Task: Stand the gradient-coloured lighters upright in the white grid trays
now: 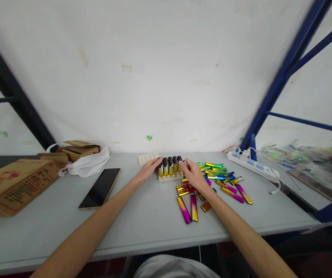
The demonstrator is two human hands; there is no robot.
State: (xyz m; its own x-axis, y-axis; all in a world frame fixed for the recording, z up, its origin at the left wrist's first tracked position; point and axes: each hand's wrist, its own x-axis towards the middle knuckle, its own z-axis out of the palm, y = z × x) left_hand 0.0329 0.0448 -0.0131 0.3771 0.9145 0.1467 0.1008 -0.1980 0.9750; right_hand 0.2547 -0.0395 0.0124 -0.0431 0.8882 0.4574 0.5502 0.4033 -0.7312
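A pale tray point(170, 177) at the far middle of the table holds several upright yellow lighters with dark caps. My left hand point(150, 170) rests against the tray's left side, fingers curled around its edge. My right hand point(193, 174) reaches to the tray's right end, fingertips pinched at a lighter there; what they hold is too small to name. A loose pile of shiny multicoloured lighters point(212, 183) lies under and to the right of my right hand. A second, flat pale tray point(147, 158) lies just behind my left hand.
A phone point(100, 188) lies face up left of my left arm. Cardboard boxes point(12, 185) and a white plastic bag point(89, 162) sit at the left. A white power strip point(252, 163) lies at the right, beside a blue metal frame point(281, 77). The table's front edge point(154, 247) is near me.
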